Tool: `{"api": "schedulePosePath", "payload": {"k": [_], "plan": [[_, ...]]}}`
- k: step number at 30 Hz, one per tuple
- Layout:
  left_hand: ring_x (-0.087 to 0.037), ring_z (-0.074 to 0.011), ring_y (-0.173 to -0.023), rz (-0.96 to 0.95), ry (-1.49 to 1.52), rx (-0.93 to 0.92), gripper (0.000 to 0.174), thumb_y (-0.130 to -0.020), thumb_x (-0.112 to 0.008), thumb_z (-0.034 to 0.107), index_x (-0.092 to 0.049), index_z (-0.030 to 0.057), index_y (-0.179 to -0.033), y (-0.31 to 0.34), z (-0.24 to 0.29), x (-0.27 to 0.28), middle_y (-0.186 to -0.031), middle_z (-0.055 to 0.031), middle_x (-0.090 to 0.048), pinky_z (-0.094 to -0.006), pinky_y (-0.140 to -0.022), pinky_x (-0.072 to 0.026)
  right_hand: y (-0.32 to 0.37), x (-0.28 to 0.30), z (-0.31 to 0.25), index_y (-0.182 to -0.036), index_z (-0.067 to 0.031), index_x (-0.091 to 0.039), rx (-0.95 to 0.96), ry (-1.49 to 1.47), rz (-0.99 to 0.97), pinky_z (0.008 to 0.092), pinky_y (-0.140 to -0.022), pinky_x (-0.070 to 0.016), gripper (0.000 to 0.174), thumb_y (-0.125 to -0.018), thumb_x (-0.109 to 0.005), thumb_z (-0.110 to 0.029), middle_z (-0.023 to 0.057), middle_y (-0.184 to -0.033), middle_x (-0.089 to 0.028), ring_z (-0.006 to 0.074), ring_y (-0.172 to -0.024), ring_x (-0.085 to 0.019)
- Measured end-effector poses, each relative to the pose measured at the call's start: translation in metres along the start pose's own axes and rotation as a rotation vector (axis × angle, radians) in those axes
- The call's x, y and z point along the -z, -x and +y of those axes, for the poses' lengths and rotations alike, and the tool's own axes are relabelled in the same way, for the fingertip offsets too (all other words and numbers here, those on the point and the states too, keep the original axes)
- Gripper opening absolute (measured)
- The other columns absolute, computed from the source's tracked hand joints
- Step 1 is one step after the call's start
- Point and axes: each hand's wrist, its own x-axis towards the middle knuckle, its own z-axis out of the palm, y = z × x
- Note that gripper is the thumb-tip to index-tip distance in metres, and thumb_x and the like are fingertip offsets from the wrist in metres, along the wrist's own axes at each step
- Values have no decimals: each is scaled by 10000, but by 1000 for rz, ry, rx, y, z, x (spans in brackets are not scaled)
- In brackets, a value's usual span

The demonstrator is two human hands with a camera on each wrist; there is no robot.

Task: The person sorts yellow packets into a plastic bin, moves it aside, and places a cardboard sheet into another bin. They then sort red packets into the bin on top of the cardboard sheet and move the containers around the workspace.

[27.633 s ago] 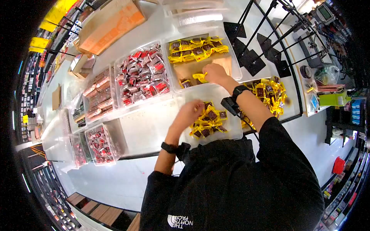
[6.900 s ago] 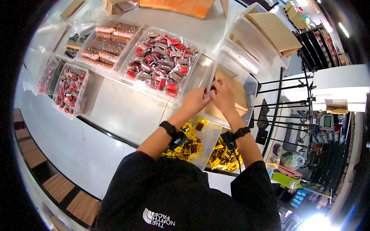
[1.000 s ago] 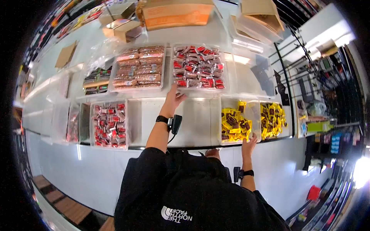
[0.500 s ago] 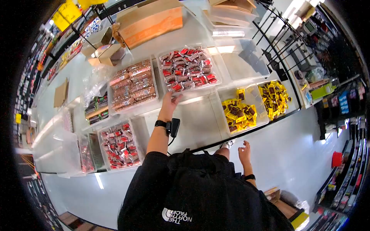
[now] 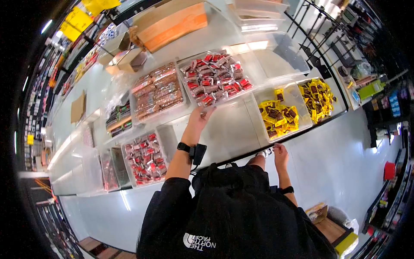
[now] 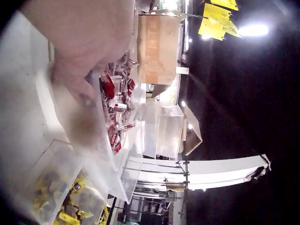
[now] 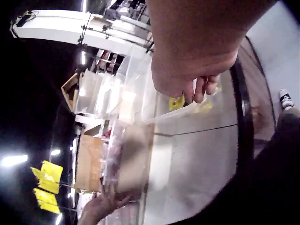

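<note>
My left hand (image 5: 199,120) is at the near left corner of a clear bin (image 5: 224,102) heaped with red-and-silver snack packets (image 5: 215,77). In the left wrist view a fingertip lies right at the bin's wall (image 6: 107,126); the right wrist view shows this hand's fingers spread. My right hand (image 5: 281,156), holding nothing, hangs with loosely curled fingers just off the table's front edge. It is nearest the clear bin (image 5: 290,134) of yellow packets (image 5: 278,118), and overlaps that bin in the right wrist view.
Left of the red packets stands a bin of brown packs (image 5: 158,90). A smaller bin of red packets (image 5: 144,159) sits near the front edge. More yellow packets (image 5: 317,99) lie at the right, with a clear bin (image 5: 280,60) behind. Wire stands (image 5: 317,30) rise beyond.
Earlier both hands worked at the yellow packets, then in a bin with cardboard. Lately my left hand stays at the red packets' bin, while my right hand has left the yellow bin's near wall.
</note>
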Motion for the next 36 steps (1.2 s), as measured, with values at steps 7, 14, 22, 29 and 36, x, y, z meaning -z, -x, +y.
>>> {"api": "schedulePosePath", "payload": {"k": [7, 14, 22, 29, 36], "plan": [[-565, -354, -948, 88, -235, 20, 255, -843, -409, 39, -434, -74, -1069, 60, -4, 43, -1063, -214, -537, -346, -776, -545, -62, -53, -85, -1229, -56, -386, -617, -1059, -462, 326, -795, -430, 542, -862, -472, -446, 103, -1122, -534, 214, -1007, -507], [-606, -265, -888, 228, -451, 15, 308, -855, -406, 77, -383, 26, -1158, 136, -26, 61, -1058, -129, -549, -259, -651, -552, -44, -66, -51, -973, -97, -531, -508, -506, -596, 298, -562, -457, 348, -885, -446, -423, 58, -838, -577, 173, -696, -566], [-606, -143, -770, 304, -670, 104, 315, -865, -415, 123, -416, 57, -1173, 179, -34, 86, -975, -78, -581, -178, -487, -468, 16, -58, 6, -960, -28, -569, -500, -305, -637, 283, -588, -508, 344, -905, -446, -345, 61, -812, -599, 159, -784, -590], [-608, -176, -886, 203, -453, 208, 325, -888, -373, 146, -410, 3, -1178, 156, -52, 172, -1016, -119, -588, -168, -489, -446, 18, -58, -12, -985, -19, -609, -225, 78, -600, 244, -758, -412, 307, -900, -459, -273, 42, -876, -608, 104, -820, -529], [-599, -221, -915, 243, -400, 278, 313, -847, -445, 122, -421, 30, -1145, 155, -52, 169, -1021, -103, -577, -256, -614, -492, 13, -76, 17, -1089, -13, -542, -333, -10, -624, 284, -758, -456, 309, -898, -464, -243, 71, -931, -600, 156, -865, -562]]}}
